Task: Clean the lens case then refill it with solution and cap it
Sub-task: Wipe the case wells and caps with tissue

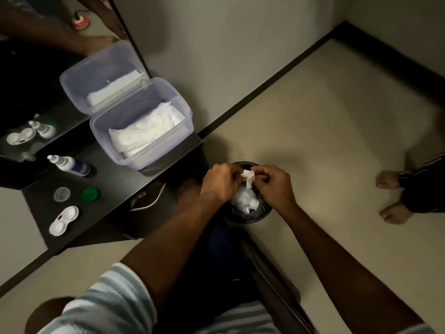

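Note:
The white lens case [64, 220] lies open on the black counter [113, 186] at the left, both wells uncapped. Beside it rest a clear cap [62, 194] and a green cap [90, 194]. The solution bottle [68, 164] lies on its side further back. Over a small black bin [250, 214] on the floor, my left hand [220, 183] and my right hand [272, 185] together pinch a crumpled white tissue [248, 175]. More used tissue [245, 201] fills the bin below it.
A clear plastic box [144, 126] of white tissues stands open at the counter's far end, against a mirror [36, 80]. A metal drawer handle [151, 201] sits under the counter edge. Another person's bare feet [390, 196] stand on the floor at the right.

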